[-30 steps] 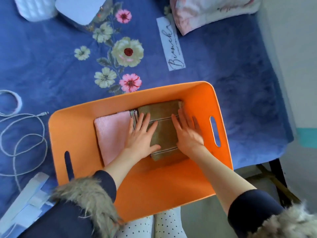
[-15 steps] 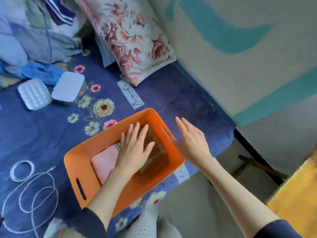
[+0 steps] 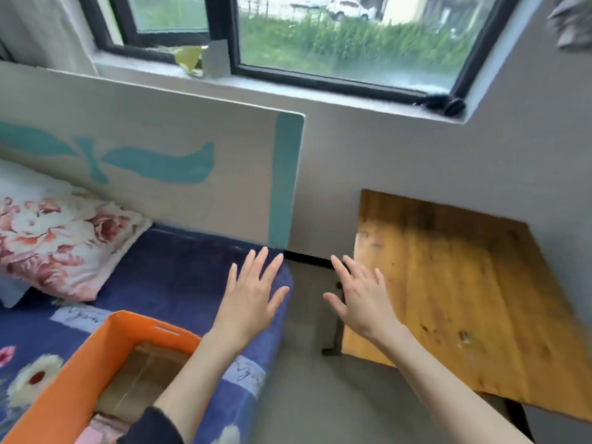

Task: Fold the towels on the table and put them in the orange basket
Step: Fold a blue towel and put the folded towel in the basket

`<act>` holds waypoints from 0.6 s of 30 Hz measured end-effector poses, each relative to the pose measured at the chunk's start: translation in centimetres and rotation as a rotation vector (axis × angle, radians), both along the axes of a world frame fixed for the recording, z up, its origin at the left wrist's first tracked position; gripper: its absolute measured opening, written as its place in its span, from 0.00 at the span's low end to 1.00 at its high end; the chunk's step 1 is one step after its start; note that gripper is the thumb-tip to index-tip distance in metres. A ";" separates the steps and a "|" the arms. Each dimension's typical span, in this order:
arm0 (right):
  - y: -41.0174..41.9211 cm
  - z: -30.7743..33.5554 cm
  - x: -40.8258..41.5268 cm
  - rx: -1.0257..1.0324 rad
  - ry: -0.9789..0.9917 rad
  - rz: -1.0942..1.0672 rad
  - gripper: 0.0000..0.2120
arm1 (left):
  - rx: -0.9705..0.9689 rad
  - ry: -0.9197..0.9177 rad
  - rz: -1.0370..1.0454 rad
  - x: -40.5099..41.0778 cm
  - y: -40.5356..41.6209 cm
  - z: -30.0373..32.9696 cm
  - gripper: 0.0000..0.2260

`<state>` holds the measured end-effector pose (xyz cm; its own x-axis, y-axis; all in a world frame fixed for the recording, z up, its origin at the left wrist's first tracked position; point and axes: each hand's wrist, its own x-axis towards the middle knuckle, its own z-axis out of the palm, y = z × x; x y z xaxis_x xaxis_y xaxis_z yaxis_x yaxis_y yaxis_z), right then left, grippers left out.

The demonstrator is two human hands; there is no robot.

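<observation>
Grey wall fills the upper frame, with a black-framed window (image 3: pixel 320 36) showing grass outside. Below it at left stands a pale headboard (image 3: pixel 153 136) painted with teal shapes, and a floral pillow (image 3: pixel 61 241) leans at its foot on a bed covered in a fuzzy dark-blue blanket (image 3: pixel 173 277) with flower prints. A worn wooden table (image 3: pixel 464 299), yellow-brown and scuffed, occupies the right of the frame, with grey floor between it and the bed. The orange basket (image 3: pixel 64 392), smooth-walled with a slot handle, sits at lower left on the bed; a folded brown towel (image 3: pixel 141 379) lies inside, a pink towel (image 3: pixel 96 427) just beside it at the bottom edge. Both forearms reach forward, palms down. The left hand (image 3: pixel 253 302) hovers over the bed's corner, fingers straight and spread, holding nothing. The right hand (image 3: pixel 362 299) hangs over the floor gap near the table's edge, likewise spread and unladen.
</observation>
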<state>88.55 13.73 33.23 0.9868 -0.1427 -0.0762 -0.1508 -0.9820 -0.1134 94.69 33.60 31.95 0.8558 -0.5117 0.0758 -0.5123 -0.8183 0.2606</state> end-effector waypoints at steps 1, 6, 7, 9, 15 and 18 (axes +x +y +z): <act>-1.8 0.6 -1.8 0.002 -0.013 -0.059 0.32 | -0.003 -0.014 -0.056 -0.5 -2.2 0.6 0.25; -9.6 3.0 -11.9 -0.006 -0.050 -0.412 0.32 | -0.015 -0.035 -0.373 -4.0 -13.2 3.1 0.23; -10.7 3.4 -13.9 -0.004 -0.056 -0.480 0.32 | -0.028 -0.035 -0.440 -5.0 -15.1 3.5 0.24; -12.2 4.1 -18.0 -0.007 -0.075 -0.613 0.32 | -0.054 -0.044 -0.583 -7.3 -18.4 4.4 0.25; -11.9 4.9 -29.0 -0.018 -0.156 -1.018 0.32 | -0.102 -0.071 -0.962 -13.8 -24.5 5.0 0.27; -9.2 4.5 -34.2 -0.013 -0.177 -1.219 0.31 | -0.106 -0.046 -1.135 -17.5 -25.8 5.3 0.26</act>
